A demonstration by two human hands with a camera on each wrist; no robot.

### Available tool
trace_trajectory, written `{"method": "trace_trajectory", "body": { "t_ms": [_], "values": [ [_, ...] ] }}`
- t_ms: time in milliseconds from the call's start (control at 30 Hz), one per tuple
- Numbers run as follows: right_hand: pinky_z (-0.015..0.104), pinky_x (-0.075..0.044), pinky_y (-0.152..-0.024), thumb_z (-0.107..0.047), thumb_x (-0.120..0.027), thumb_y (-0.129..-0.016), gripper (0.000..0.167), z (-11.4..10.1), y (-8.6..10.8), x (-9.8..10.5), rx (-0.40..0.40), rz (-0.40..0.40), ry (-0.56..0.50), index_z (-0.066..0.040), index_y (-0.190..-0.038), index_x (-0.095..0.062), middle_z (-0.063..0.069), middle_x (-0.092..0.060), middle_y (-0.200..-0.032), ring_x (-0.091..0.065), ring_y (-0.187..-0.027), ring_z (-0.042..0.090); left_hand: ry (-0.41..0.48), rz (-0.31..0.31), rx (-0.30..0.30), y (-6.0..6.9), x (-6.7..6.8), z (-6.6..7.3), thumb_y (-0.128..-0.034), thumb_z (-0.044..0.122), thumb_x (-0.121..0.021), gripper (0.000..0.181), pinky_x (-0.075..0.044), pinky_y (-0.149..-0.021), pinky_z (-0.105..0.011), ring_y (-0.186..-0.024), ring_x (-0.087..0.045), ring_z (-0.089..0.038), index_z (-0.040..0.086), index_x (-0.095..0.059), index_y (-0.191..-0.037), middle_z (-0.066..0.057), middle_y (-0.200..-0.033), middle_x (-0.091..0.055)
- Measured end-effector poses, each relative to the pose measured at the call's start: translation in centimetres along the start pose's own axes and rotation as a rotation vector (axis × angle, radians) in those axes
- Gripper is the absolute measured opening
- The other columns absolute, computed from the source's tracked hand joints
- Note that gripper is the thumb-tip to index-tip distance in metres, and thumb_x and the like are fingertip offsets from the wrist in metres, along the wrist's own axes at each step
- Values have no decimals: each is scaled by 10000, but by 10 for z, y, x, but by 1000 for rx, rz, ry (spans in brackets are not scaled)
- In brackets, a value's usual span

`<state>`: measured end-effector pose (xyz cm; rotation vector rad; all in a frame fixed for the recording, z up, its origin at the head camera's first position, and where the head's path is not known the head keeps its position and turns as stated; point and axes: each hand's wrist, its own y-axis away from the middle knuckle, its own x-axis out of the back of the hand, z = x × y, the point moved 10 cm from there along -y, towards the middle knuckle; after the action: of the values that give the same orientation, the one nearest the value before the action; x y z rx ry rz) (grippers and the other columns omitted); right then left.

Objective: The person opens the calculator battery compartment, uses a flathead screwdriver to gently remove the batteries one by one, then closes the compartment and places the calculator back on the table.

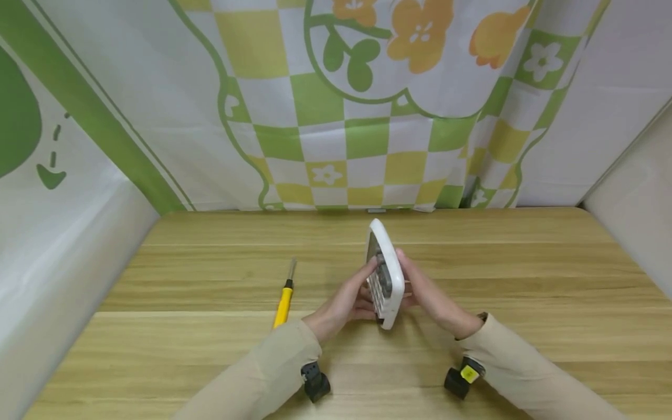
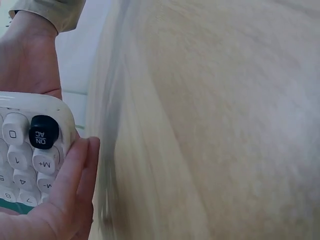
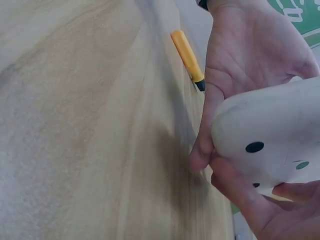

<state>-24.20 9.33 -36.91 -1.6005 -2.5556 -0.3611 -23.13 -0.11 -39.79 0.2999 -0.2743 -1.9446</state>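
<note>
A white calculator (image 1: 391,265) with round keys stands on its edge, raised over the table's middle between both hands. My left hand (image 1: 341,303) grips it from the left, thumb on the key side and fingers at the near end. On the back, my right hand (image 1: 433,300) holds it with its fingers. In the left wrist view the calculator (image 2: 16,131) shows pale number keys and one black ON/AC key. Its plain white back (image 3: 280,130), with dark round feet and a small green mark, faces the right wrist view. The display is mostly hidden.
A yellow-handled screwdriver (image 1: 284,303) lies left of the hands, its tip pointing away and its handle end hidden by the left sleeve. The wooden table (image 1: 199,280) ends at a checkered floral curtain (image 1: 367,140) behind, with white walls of cloth at the sides.
</note>
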Motion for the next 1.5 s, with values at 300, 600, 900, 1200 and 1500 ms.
{"method": "trace_trajectory", "body": {
  "t_ms": [300,600,900,1200,1500],
  "values": [
    [476,-515,-888,-521,-93,-1000,742,-2,2,-1,31,-33,-12,18,-1507,-149,359,-368,-1415,-487,-1224,471,-82,-34,-42,-3,0,2,-947,540,-383,602,-517,-675,-259,-677,-590,-101,-17,-580,-1066,-33,-813,-629],
    [388,-549,-810,-445,-141,-1018,674,-4,2,2,67,-25,-52,58,-1452,-255,351,-486,-1283,-609,-1065,326,-170,74,-43,0,16,0,-927,554,-445,575,-466,-621,-235,-723,-549,-124,3,-555,-1048,-47,-874,-577],
    [312,-557,-772,-428,-207,-1039,653,4,6,18,7,122,-59,108,-1350,-412,281,-597,-1148,-650,-904,143,-170,136,-45,1,25,0,-928,417,-550,453,-475,-593,-241,-724,-561,-130,7,-522,-1116,-112,-941,-593],
    [277,-550,-700,-424,-224,-1044,648,9,8,31,-15,192,-29,124,-1260,-492,182,-666,-993,-638,-777,78,-139,100,-74,1,25,5,-936,253,-580,322,-556,-570,-327,-681,-625,-120,17,-566,-1154,-87,-898,-665],
    [238,-524,-754,-348,-256,-1058,591,8,11,36,37,237,37,135,-1195,-567,229,-680,-1024,-633,-816,62,-239,182,-42,9,40,3,-908,272,-635,563,-536,-590,-300,-752,-603,-170,-30,-355,-1292,-172,-1067,-572]
  ]
}}
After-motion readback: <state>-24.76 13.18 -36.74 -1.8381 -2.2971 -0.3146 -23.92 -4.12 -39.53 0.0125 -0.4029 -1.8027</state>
